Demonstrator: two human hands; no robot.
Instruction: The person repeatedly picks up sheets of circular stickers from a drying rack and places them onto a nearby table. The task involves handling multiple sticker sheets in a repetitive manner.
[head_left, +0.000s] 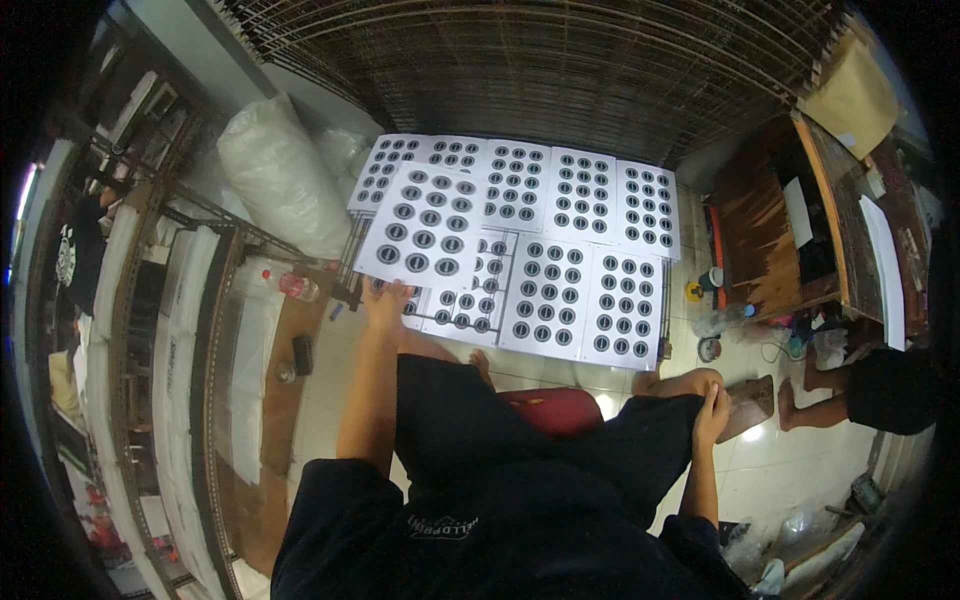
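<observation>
My left hand (388, 300) grips the near edge of a white printed sheet (409, 212) with rows of round black designs. This sheet lies at a slant above similar ones, partly covering them. Beneath it, several matching sheets (541, 297) are laid side by side in two rows on a metal wire rack (506, 290). Through a gap in the near row the rack's bars show. My right hand (712, 412) rests on my right knee at the hem of my black shorts, its fingers laid out with nothing in them.
Stacked wire racks (560, 75) rise behind the sheets. A large plastic-wrapped roll (285, 175) stands left, beside shelves of stacked sheets (185, 300). Right are a wooden cabinet (770, 215), small containers (711, 279) on the floor, and another person's legs (825, 385). A red seat (553, 408) is under me.
</observation>
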